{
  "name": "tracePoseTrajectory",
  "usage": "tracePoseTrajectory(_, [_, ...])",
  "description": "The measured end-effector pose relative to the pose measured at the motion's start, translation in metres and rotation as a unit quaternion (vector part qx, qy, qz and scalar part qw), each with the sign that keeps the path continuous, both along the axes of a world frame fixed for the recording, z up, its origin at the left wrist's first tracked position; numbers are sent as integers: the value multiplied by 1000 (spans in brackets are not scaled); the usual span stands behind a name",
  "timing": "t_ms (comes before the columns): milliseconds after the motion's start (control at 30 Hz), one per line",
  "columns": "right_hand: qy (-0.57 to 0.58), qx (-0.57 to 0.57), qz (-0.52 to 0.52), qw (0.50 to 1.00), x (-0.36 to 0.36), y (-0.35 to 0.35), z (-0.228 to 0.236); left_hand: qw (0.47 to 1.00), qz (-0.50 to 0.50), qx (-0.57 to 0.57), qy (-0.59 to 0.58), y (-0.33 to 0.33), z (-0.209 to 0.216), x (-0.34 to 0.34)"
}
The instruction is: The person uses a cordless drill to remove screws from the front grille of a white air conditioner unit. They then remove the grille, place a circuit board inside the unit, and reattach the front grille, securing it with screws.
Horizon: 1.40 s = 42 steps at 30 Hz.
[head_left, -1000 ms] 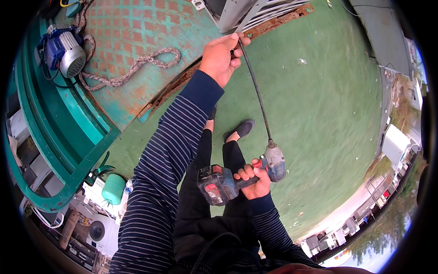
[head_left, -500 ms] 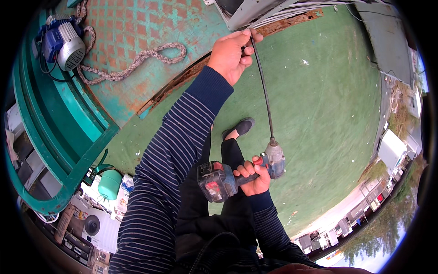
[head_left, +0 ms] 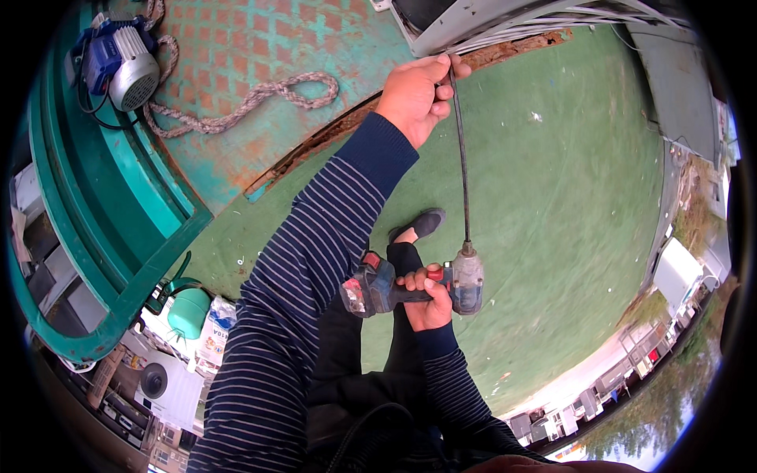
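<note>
My right hand point(head_left: 427, 299) is wrapped round the handle of a cordless impact driver point(head_left: 467, 284), blue and grey with a red switch and a scuffed battery. From its chuck a long thin dark rod point(head_left: 463, 165) runs up and away from me. At the rod's far end my left hand point(head_left: 418, 91) pinches it between thumb and fingers, close to the lower edge of a grey metal casing point(head_left: 465, 35). Whatever tip the rod has is hidden by my fingers.
At the left, a teal metal frame point(head_left: 150, 292) borders a rusty, diamond-patterned teal plate point(head_left: 260, 31). A blue and silver motor point(head_left: 130, 75) and a thick rope point(head_left: 229, 118) lie there. Below me is green floor point(head_left: 552, 197). A green tank point(head_left: 188, 313) stands lower left.
The driver has turned and risen slightly, so its rod stands straighter in view. My left hand and the surroundings have shifted a little to the right in the picture. Both grips stay the same.
</note>
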State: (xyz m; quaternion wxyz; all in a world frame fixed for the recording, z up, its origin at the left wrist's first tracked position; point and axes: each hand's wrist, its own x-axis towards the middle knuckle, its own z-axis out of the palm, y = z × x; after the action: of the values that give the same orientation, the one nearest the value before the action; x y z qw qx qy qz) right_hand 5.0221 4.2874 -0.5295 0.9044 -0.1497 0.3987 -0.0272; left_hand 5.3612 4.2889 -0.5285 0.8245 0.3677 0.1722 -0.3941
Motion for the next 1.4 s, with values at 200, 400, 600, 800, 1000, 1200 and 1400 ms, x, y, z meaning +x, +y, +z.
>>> tracePoseTrajectory(200, [2,49,-18,999,4,-1,11,999,-1,43,-3,1,3,0])
tracePoseTrajectory(400, [-3,68,-9,998,2,-33,9,986,9,164,10,47,-12,-32])
tracePoseTrajectory(600, [1,55,21,998,3,-51,5,979,27,188,78,114,-26,-85])
tracePoseTrajectory(800, [-15,86,26,996,1,-62,-3,976,28,185,116,141,-17,-134])
tracePoseTrajectory(1000, [-4,58,37,998,-2,-77,-11,979,3,193,64,134,10,-157])
tracePoseTrajectory(1200, [-23,65,40,997,-3,-86,-22,975,-1,220,34,98,41,-168])
tracePoseTrajectory(1400, [-35,-2,24,999,-5,-90,-29,975,-33,216,34,69,61,-176])
